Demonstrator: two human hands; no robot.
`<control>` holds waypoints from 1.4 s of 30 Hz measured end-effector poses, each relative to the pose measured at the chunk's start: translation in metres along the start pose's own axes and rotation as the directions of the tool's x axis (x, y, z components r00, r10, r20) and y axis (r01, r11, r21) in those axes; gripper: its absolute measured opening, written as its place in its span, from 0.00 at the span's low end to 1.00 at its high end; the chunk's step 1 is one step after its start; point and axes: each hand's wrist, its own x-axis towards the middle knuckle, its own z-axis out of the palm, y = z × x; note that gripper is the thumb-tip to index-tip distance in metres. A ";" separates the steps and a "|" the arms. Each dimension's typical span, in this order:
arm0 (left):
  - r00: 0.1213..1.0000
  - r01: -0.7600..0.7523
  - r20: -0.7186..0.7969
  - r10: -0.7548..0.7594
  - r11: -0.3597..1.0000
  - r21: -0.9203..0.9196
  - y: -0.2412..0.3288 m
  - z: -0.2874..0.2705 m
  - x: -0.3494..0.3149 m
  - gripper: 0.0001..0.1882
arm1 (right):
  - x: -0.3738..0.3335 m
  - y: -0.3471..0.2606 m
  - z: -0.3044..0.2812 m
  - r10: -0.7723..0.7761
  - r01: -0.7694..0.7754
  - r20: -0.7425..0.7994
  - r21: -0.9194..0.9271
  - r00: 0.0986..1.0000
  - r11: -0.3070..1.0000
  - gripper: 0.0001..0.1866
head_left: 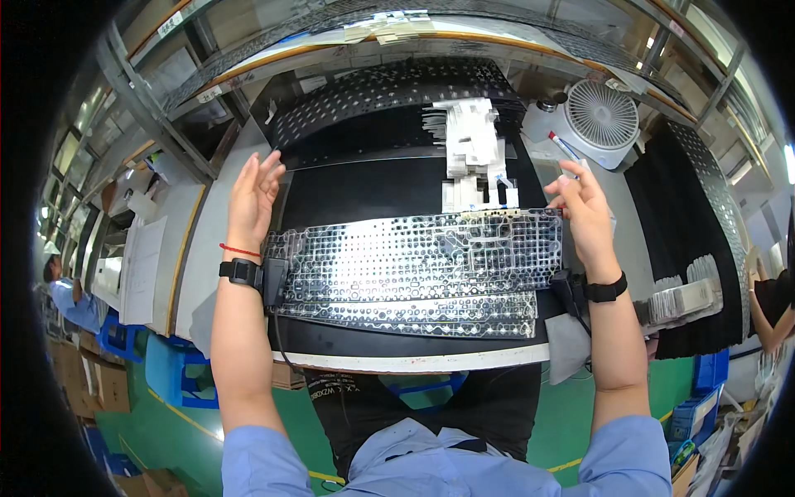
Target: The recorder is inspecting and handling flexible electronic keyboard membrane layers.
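Observation:
Several shiny, see-through sheets printed with a dense grid of dots and lines [414,257] lie overlapping on a black mat [364,186] in front of me. My left hand [255,199] is raised beside their left end, fingers stretched up and holding nothing. Near their upper right corner is my right hand [586,207], its fingers loosely bent and apart, with nothing visible in them. Whether it touches the sheet's corner I cannot tell. Beyond the sheets, between the hands, sits an untidy pile of white strips or labels [474,149]. Both wrists carry black straps with small devices.
A white fan [602,116] stands at the back right, with a red-tipped pen [565,146] near it. Dark dotted sheets [373,103] lie at the back. On the right is a black stack [683,215] with a clear-wrapped bundle [686,302]. A shelf [397,50] spans the back.

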 end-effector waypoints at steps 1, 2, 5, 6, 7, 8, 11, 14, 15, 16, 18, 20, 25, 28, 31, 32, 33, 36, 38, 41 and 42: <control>0.999 -0.018 -0.052 0.018 1.000 -0.016 0.004 0.014 -0.006 0.18 | 0.001 0.002 -0.003 0.024 -0.023 0.027 -0.056 0.999 0.998 0.20; 1.000 -0.019 -0.018 0.019 1.000 0.007 0.006 0.009 -0.006 0.19 | 0.000 0.003 -0.002 0.047 -0.039 0.091 -0.084 0.995 0.996 0.19; 0.998 -0.014 0.057 0.009 0.995 0.094 0.007 -0.013 0.000 0.21 | -0.003 0.004 0.001 0.094 -0.022 0.270 -0.258 0.958 0.966 0.15; 0.998 -0.008 0.063 -0.001 0.991 0.137 0.006 -0.017 0.001 0.21 | -0.003 0.004 0.001 0.099 0.029 0.326 -0.366 0.940 0.930 0.13; 0.998 -0.002 0.069 -0.011 0.984 0.180 0.006 -0.021 0.002 0.21 | -0.003 0.004 0.002 0.110 0.086 0.379 -0.464 0.919 0.881 0.11; 0.996 0.021 0.079 -0.038 0.979 0.204 0.005 -0.020 0.002 0.21 | -0.005 0.005 0.004 0.132 0.056 0.381 -0.444 0.915 0.895 0.07; 0.987 0.088 0.102 -0.122 0.953 0.290 0.003 -0.012 -0.001 0.21 | -0.003 0.009 -0.001 0.115 0.034 0.324 -0.418 0.939 0.908 0.06; 0.967 0.142 0.143 -0.213 0.908 0.393 0.007 0.001 -0.009 0.21 | -0.004 0.002 0.001 0.108 -0.050 0.225 -0.249 0.968 0.967 0.04; 0.953 0.147 0.184 -0.243 0.896 0.420 0.007 -0.002 -0.007 0.22 | -0.004 0.000 0.001 0.124 -0.082 0.197 -0.208 0.973 0.975 0.04; 0.936 0.151 0.223 -0.273 0.882 0.447 0.007 -0.005 -0.006 0.22 | -0.003 -0.001 0.002 0.084 -0.046 0.185 -0.204 0.979 0.978 0.04; 0.947 0.143 0.211 -0.242 0.907 0.397 0.005 0.008 -0.013 0.20 | -0.002 0.001 0.001 0.067 -0.036 0.150 -0.205 0.986 0.978 0.04; 0.953 0.137 0.208 -0.222 0.924 0.357 0.004 0.012 -0.016 0.18 | -0.002 0.001 0.001 0.047 -0.024 0.114 -0.194 0.992 0.981 0.04; 0.934 0.102 0.294 -0.203 0.940 0.325 0.000 0.002 -0.011 0.13 | 0.001 0.006 -0.002 0.030 -0.018 0.109 -0.112 0.994 0.994 0.05; 0.945 0.068 0.289 -0.154 0.956 0.287 -0.002 -0.007 -0.006 0.11 | 0.000 0.005 0.004 0.022 -0.022 0.056 0.009 0.998 1.000 0.07; 0.967 0.033 0.236 -0.101 0.961 0.273 0.001 -0.003 -0.006 0.11 | 0.000 -0.003 0.013 0.060 -0.055 -0.029 0.152 0.998 0.987 0.08; 0.971 0.030 0.223 -0.091 0.965 0.262 0.001 -0.003 -0.006 0.11 | 0.001 -0.005 0.014 0.075 -0.063 -0.055 0.194 0.996 0.979 0.09; 0.975 0.026 0.209 -0.081 0.967 0.252 0.001 -0.004 -0.005 0.12 | 0.001 -0.003 0.009 0.078 -0.073 -0.021 0.172 0.997 0.982 0.09; 0.980 0.029 0.182 -0.076 0.969 0.244 0.001 -0.003 -0.005 0.12 | 0.002 0.005 -0.005 0.067 -0.071 0.034 0.138 0.997 0.988 0.10; 0.982 0.034 0.172 -0.077 0.970 0.240 0.001 -0.003 -0.004 0.12 | 0.003 0.006 -0.002 0.027 -0.029 0.014 0.161 1.000 0.987 0.10; 0.985 0.038 0.156 -0.076 0.972 0.230 0.000 -0.006 -0.002 0.12 | 0.001 0.004 0.002 -0.003 0.003 0.003 0.180 1.000 0.984 0.10; 0.986 0.042 0.149 -0.078 0.972 0.231 0.000 -0.006 -0.003 0.12 | 0.001 0.003 0.003 -0.010 0.008 0.006 0.186 1.000 0.983 0.09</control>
